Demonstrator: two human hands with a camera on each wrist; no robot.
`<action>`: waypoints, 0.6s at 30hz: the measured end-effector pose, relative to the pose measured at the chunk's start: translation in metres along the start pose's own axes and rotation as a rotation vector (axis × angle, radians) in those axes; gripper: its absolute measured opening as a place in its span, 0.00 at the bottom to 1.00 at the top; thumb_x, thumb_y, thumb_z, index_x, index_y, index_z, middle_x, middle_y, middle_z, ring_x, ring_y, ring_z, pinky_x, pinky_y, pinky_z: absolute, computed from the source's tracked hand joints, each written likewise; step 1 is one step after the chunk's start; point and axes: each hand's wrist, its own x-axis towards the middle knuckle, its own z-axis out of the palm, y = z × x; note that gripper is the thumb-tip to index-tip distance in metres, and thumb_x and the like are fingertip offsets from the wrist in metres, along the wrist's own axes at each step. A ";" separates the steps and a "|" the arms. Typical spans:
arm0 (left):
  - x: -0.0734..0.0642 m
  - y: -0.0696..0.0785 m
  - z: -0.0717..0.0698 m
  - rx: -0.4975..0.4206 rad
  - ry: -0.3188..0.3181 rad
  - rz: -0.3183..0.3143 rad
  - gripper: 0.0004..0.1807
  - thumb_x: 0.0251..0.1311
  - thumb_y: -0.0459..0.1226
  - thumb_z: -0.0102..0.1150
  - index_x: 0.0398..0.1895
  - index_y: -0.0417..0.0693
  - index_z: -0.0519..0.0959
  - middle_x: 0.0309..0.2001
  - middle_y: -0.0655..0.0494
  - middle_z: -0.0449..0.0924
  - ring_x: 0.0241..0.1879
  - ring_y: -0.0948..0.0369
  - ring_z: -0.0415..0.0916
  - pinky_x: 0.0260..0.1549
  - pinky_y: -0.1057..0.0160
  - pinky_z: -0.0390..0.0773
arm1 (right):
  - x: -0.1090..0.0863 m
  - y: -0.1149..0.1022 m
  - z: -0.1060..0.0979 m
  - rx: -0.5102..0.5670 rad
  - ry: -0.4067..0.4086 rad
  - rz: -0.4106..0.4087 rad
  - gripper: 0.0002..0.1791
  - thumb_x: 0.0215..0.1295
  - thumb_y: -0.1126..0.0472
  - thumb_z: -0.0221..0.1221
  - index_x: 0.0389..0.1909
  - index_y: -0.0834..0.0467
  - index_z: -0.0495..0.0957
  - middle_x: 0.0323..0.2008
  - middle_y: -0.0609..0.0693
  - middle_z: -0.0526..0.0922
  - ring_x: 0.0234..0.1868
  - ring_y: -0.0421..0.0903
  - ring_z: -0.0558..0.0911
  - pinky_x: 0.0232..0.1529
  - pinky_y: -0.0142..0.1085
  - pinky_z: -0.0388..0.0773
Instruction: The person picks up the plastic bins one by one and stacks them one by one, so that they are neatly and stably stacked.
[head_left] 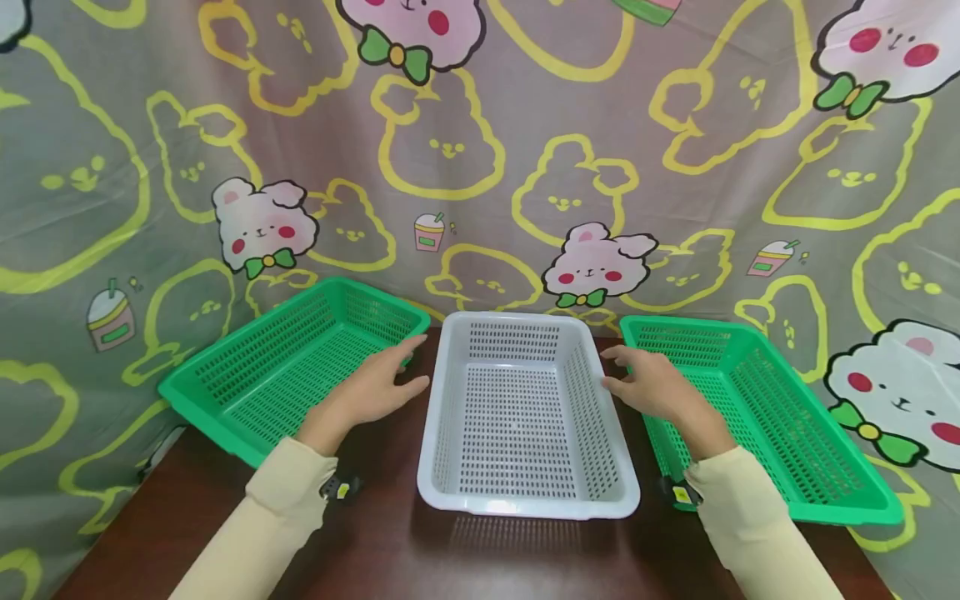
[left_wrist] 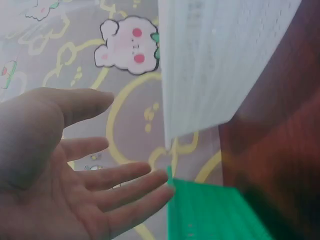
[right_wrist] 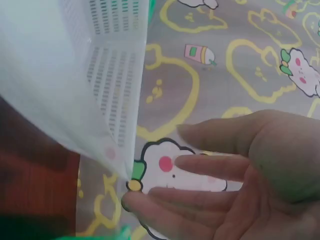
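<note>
A white rectangular plastic basket (head_left: pixel 517 433) with slotted walls and floor stands in the middle of the table, nothing inside it. My left hand (head_left: pixel 371 387) is at its left side, thumb and fingers spread towards the rim. In the left wrist view, that hand's palm (left_wrist: pixel 75 200) shows, with air between the thumb and the white wall. On the opposite side, my right hand (head_left: pixel 648 383) has its fingertips close to the right rim. The right wrist view shows this hand (right_wrist: pixel 240 185) with relaxed, parted fingers and nothing held.
A green basket (head_left: pixel 300 387) sits at an angle on the left, partly behind my left forearm. Another green basket (head_left: pixel 780 425) lies to the right, under my right wrist. The dark wooden table (head_left: pixel 382 533) ends at a patterned cloth (head_left: pixel 480 217) hanging behind.
</note>
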 end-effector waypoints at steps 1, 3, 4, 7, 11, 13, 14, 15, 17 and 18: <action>0.000 0.001 0.002 -0.021 -0.007 0.004 0.38 0.74 0.43 0.56 0.82 0.41 0.55 0.78 0.37 0.60 0.70 0.36 0.70 0.68 0.37 0.73 | -0.001 -0.002 0.002 0.006 -0.003 0.006 0.29 0.72 0.56 0.62 0.69 0.65 0.71 0.64 0.74 0.75 0.53 0.67 0.84 0.49 0.57 0.87; -0.001 0.003 0.006 -0.055 -0.020 -0.003 0.37 0.74 0.42 0.57 0.80 0.41 0.58 0.75 0.35 0.65 0.65 0.36 0.76 0.62 0.38 0.78 | -0.001 -0.004 0.007 0.019 -0.022 0.022 0.29 0.72 0.57 0.62 0.69 0.65 0.71 0.64 0.74 0.74 0.53 0.66 0.84 0.49 0.58 0.87; -0.001 0.003 0.008 -0.068 -0.021 -0.008 0.36 0.73 0.42 0.59 0.79 0.41 0.60 0.73 0.35 0.68 0.63 0.38 0.78 0.60 0.39 0.80 | -0.002 -0.004 0.009 0.030 -0.034 0.030 0.29 0.72 0.57 0.62 0.69 0.65 0.71 0.64 0.74 0.73 0.50 0.65 0.85 0.48 0.57 0.87; 0.000 0.002 0.015 -0.096 -0.020 -0.015 0.33 0.72 0.41 0.61 0.76 0.41 0.65 0.67 0.35 0.74 0.57 0.43 0.83 0.53 0.45 0.85 | -0.004 -0.004 0.013 0.091 -0.073 0.064 0.30 0.72 0.58 0.62 0.71 0.65 0.69 0.66 0.76 0.70 0.44 0.61 0.88 0.43 0.53 0.89; 0.001 0.000 0.025 -0.174 -0.031 -0.014 0.30 0.70 0.37 0.62 0.73 0.39 0.69 0.60 0.35 0.79 0.45 0.52 0.87 0.40 0.54 0.89 | -0.006 -0.003 0.015 0.184 -0.112 0.094 0.30 0.72 0.61 0.62 0.70 0.67 0.68 0.65 0.77 0.69 0.35 0.55 0.90 0.35 0.46 0.90; 0.002 -0.002 0.028 -0.223 -0.038 -0.009 0.29 0.70 0.35 0.62 0.72 0.37 0.70 0.57 0.35 0.80 0.40 0.55 0.88 0.36 0.56 0.90 | -0.007 -0.001 0.016 0.215 -0.128 0.099 0.29 0.71 0.62 0.63 0.70 0.67 0.69 0.63 0.76 0.71 0.34 0.53 0.89 0.34 0.46 0.90; 0.002 -0.003 0.030 -0.245 -0.040 -0.006 0.28 0.70 0.34 0.62 0.71 0.36 0.70 0.57 0.35 0.80 0.39 0.56 0.88 0.34 0.56 0.90 | -0.007 0.000 0.016 0.225 -0.136 0.097 0.29 0.71 0.62 0.63 0.69 0.67 0.69 0.61 0.75 0.73 0.34 0.52 0.89 0.34 0.46 0.90; 0.003 -0.003 0.031 -0.263 -0.042 -0.002 0.28 0.70 0.33 0.62 0.71 0.36 0.71 0.56 0.34 0.81 0.37 0.56 0.88 0.33 0.57 0.90 | -0.007 0.001 0.017 0.237 -0.145 0.094 0.29 0.71 0.63 0.63 0.69 0.67 0.69 0.59 0.74 0.75 0.34 0.52 0.89 0.34 0.47 0.90; 0.003 -0.004 0.034 -0.289 -0.050 0.008 0.27 0.69 0.32 0.62 0.70 0.34 0.71 0.55 0.34 0.81 0.36 0.57 0.88 0.30 0.57 0.90 | -0.008 0.003 0.019 0.260 -0.166 0.086 0.28 0.71 0.65 0.63 0.69 0.68 0.69 0.55 0.71 0.78 0.35 0.51 0.89 0.34 0.48 0.90; 0.003 -0.005 0.035 -0.293 -0.054 0.011 0.27 0.69 0.31 0.62 0.70 0.34 0.71 0.54 0.34 0.81 0.35 0.57 0.88 0.29 0.58 0.90 | -0.009 0.005 0.020 0.271 -0.174 0.082 0.28 0.71 0.66 0.63 0.69 0.69 0.69 0.53 0.70 0.79 0.36 0.51 0.89 0.34 0.48 0.90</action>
